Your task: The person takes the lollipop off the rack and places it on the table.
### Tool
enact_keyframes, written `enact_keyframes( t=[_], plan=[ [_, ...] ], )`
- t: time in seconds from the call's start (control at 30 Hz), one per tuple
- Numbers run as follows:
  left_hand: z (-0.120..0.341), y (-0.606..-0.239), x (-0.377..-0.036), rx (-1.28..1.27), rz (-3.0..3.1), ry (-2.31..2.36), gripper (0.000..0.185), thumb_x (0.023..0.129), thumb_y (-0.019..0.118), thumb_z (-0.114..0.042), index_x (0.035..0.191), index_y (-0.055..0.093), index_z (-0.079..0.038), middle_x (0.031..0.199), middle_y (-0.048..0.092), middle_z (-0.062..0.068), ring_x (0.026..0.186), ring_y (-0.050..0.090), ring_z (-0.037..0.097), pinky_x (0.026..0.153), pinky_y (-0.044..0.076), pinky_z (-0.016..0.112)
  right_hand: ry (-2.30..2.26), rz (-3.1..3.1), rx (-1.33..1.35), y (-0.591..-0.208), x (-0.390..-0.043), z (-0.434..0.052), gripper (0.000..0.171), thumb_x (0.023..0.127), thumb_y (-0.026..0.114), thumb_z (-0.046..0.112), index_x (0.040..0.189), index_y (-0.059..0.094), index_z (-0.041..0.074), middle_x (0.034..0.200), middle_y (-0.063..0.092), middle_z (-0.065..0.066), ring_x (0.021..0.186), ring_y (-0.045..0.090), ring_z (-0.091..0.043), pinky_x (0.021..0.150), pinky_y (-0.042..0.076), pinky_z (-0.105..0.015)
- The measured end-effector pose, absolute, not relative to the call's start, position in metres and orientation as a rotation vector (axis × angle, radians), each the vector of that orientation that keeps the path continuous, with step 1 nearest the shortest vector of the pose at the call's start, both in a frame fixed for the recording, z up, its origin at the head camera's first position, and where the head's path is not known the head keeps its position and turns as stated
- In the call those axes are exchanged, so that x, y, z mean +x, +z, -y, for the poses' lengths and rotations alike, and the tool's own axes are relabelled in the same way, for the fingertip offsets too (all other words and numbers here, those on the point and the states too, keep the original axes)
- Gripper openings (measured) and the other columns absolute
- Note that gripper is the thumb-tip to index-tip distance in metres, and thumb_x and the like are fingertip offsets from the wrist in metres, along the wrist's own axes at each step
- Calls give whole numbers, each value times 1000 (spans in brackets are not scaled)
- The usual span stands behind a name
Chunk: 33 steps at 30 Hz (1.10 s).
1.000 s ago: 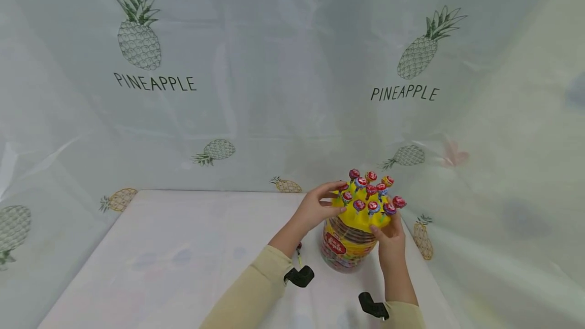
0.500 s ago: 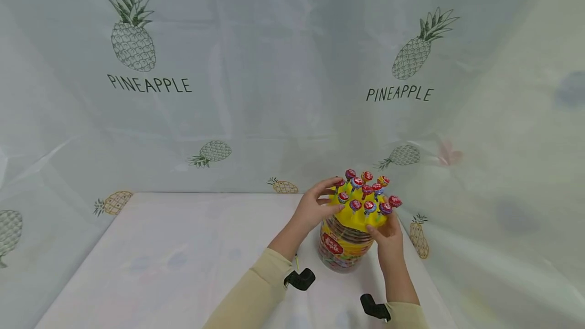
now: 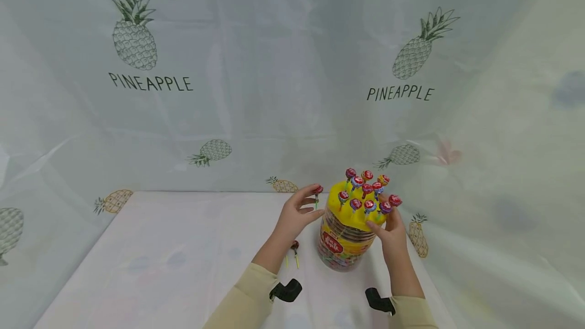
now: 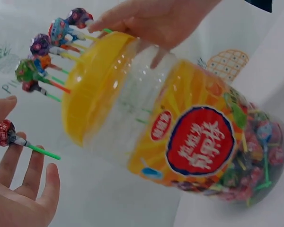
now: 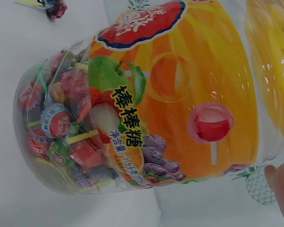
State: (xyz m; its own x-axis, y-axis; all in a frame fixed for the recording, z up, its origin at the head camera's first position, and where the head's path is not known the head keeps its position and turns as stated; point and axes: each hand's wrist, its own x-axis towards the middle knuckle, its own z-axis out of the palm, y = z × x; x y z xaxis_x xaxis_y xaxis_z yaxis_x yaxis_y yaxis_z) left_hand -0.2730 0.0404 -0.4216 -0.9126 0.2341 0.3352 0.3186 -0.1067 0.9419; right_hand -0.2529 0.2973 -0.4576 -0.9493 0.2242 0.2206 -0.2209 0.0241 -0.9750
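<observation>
A clear jar [image 3: 332, 242] with an orange label and wrapped lollipops inside stands upright on the table. Several lollipops [image 3: 355, 204] stick up by their stems from its yellow lid [image 3: 336, 201]. Just left of the lid, my left hand [image 3: 292, 220] pinches a red-wrapped lollipop [image 4: 4, 132] with a green stick, apart from the jar. My right hand [image 3: 393, 235] grips the lid's right side, its thumb in front; most of its fingers are hidden behind the lid in the head view.
A dark-wrapped lollipop [image 3: 295, 245] lies on the white table [image 3: 183, 258] beside my left forearm, with another yellow stick [image 3: 287, 261] next to it. A pineapple-print sheet [image 3: 274, 90] hangs behind and to the sides.
My left hand has moved left off the lid, bringing the red lollipop with it out of the lid. The right hand keeps its grip on the lid.
</observation>
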Motion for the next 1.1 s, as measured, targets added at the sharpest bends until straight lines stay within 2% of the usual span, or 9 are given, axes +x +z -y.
enact_keyframes(
  t=[0.07,0.17,0.27,0.37,0.53,0.67,0.9,1.1],
  plan=[
    [-35,-429,-271,-602,2064,-2202,57,86,74,-4,137,57,-21,138,51,3,118,52,28,100,42,50,2006,1989,5,-459,-253,-296,76,87,72,1,150,38,25,157,29,4,147,11,-16,115,14,-50],
    [-26,-441,-270,-537,2068,-2201,57,85,75,-5,137,56,-18,137,52,5,116,53,29,98,45,48,2005,1972,22,-462,-254,-292,76,87,72,1,150,37,25,155,31,0,144,20,-20,114,24,-39],
    [-17,-456,-269,-449,2067,-2218,58,84,75,-5,138,55,-15,134,53,9,116,54,32,95,47,44,2010,1944,8,-466,-255,-288,76,87,72,3,150,36,27,152,34,-1,138,30,-20,107,34,-25],
    [-10,-472,-268,-329,2066,-2258,59,83,75,-3,137,55,-14,132,54,11,114,54,34,88,51,37,2031,1895,7,-468,-256,-284,77,87,72,2,151,36,25,150,35,-1,134,35,-20,102,37,-19],
    [0,-487,-262,-148,2077,-2320,59,82,74,6,136,56,-7,128,55,19,111,55,40,78,54,29,2056,1864,-26,-467,-258,-283,78,86,72,1,150,36,27,149,36,-1,131,38,-18,96,42,-16],
    [7,-496,-258,-63,2099,-2338,58,81,71,11,135,54,-1,124,54,26,107,55,44,76,54,31,2072,1856,-35,-465,-258,-283,76,87,72,0,149,37,28,149,36,-1,131,38,-18,96,42,-16],
    [13,-541,-264,2,2126,-2281,59,80,67,17,134,55,0,117,60,23,96,61,35,73,54,29,2095,1826,-53,-463,-258,-284,75,88,69,0,150,37,27,148,36,-1,129,39,-18,96,41,-16],
    [22,-575,-269,22,2212,-2167,62,74,64,20,132,55,3,103,61,22,85,64,28,67,55,32,2091,1841,-62,-466,-260,-284,74,89,69,0,150,37,29,149,36,-2,131,38,-19,98,41,-17]
  ],
)
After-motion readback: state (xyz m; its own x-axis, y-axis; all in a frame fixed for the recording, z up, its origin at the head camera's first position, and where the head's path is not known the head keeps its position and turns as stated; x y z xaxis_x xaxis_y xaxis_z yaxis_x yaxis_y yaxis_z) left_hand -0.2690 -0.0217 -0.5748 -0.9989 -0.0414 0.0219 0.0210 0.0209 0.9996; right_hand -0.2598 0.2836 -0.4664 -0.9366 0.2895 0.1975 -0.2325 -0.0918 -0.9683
